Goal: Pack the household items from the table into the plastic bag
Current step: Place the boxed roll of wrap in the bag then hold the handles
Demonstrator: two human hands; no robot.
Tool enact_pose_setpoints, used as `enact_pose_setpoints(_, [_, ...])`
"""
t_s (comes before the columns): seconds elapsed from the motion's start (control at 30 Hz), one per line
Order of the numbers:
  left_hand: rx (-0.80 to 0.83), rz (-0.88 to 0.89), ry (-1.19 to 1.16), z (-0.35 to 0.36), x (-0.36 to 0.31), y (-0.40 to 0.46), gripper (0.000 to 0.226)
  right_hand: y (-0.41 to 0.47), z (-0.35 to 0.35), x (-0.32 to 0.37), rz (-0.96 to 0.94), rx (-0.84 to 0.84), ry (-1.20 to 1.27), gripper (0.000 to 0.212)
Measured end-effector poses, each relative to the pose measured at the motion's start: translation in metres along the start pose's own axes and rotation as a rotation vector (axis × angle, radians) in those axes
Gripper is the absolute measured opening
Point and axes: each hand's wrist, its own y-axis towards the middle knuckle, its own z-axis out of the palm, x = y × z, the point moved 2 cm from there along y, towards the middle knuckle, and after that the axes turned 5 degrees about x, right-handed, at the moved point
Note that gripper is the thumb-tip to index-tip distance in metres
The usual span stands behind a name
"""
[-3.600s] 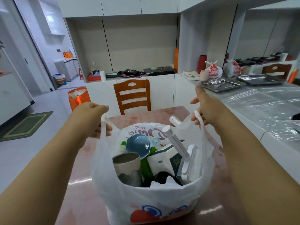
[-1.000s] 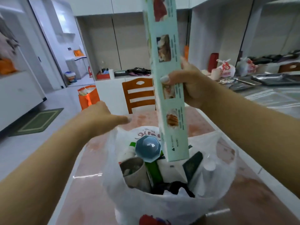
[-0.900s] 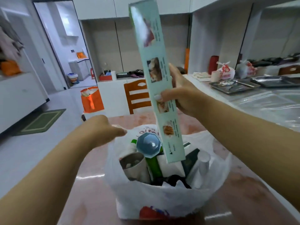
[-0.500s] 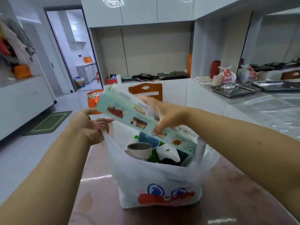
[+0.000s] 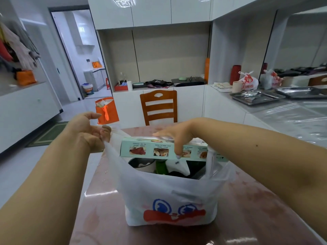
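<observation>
We see the white plastic bag (image 5: 169, 197) standing upright on the pink table (image 5: 247, 218), near the middle between its left and right edges, its printed blue-and-red face turned toward us. Our left hand (image 5: 88, 131) pinches the bag's left handle between thumb and curled fingers and holds it up beside the mouth. Our right hand (image 5: 175, 137) grips a long mint-green box (image 5: 159, 150) from above, fingers curled over its near face, the box lying level across the bag's open mouth with its right end at the bag's right handle. Below the box, inside the bag, sit a grey cup (image 5: 141, 164), a green item (image 5: 161, 167) and something white (image 5: 177, 167), perhaps a carton; the view there is too dark to tell. A wooden chair (image 5: 159, 106) stands at the table's far edge.
</observation>
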Motion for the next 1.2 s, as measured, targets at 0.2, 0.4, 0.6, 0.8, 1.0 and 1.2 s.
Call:
enact_pose_setpoints(0.2, [-0.025, 0.087, 0.219, 0.026, 0.005, -0.007, 0.062, 0.015, 0.002, 0.004, 0.075, -0.002, -0.037, 0.113])
enact_pose_setpoints(0.4, [0.022, 0.092, 0.108, 0.02, 0.004, 0.001, 0.064, 0.021, 0.005, 0.01, 0.097, -0.04, -0.216, 0.099])
enact_pose_setpoints(0.6, [-0.081, 0.294, 0.354, 0.055, 0.054, 0.015, 0.035, 0.03, 0.01, 0.021, -0.039, 0.021, -0.099, 0.098])
enact_pose_setpoints(0.8, [-0.161, 0.322, 0.31, 0.048, 0.057, 0.026, 0.012, -0.035, -0.019, 0.007, -0.063, -0.251, 0.099, 0.055])
enact_pose_setpoints(1.0, [-0.193, 0.354, 0.316, 0.05, 0.058, 0.027, 0.019, -0.11, -0.014, -0.097, 0.607, -0.443, 0.194, 0.059])
enact_pose_setpoints(1.2, [-0.176, 0.341, 0.334, 0.053, 0.056, 0.029, 0.03, -0.081, 0.049, -0.131, 0.594, -0.334, 0.695, 0.034])
